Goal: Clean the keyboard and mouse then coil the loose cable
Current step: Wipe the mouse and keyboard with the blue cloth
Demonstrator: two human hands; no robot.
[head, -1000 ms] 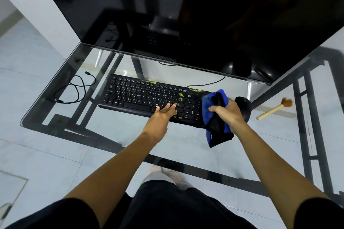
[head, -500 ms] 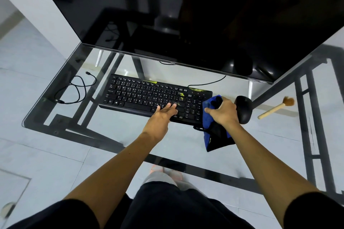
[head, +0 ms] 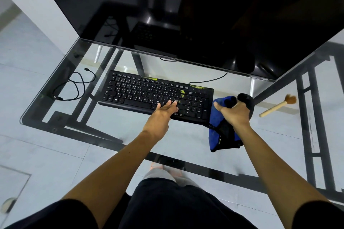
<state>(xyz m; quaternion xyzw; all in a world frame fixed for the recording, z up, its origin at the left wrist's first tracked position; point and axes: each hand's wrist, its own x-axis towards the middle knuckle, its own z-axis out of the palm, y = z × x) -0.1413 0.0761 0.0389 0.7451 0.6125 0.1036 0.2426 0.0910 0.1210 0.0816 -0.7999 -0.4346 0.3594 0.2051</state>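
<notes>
A black keyboard (head: 141, 93) with yellow-green marks lies on the glass desk (head: 111, 124). My left hand (head: 163, 112) rests flat on its lower right keys, fingers spread, holding nothing. My right hand (head: 234, 112) grips a blue and black cloth (head: 216, 135) just right of the keyboard. The cloth hangs down to the desk and partly covers the black mouse (head: 247, 101), which shows behind my knuckles. A loose black cable (head: 74, 87) lies in open loops at the desk's left end.
A large dark monitor (head: 186, 15) overhangs the back of the desk, its stand feet beside the keyboard. The keyboard's cord (head: 210, 79) runs back under it. A small wooden-handled brush (head: 277, 106) lies at the right. The desk's metal frame shows through the glass.
My right hand has carried the cloth off the keyboard's right end, moving right onto the mouse. My left hand has stayed on the keys.
</notes>
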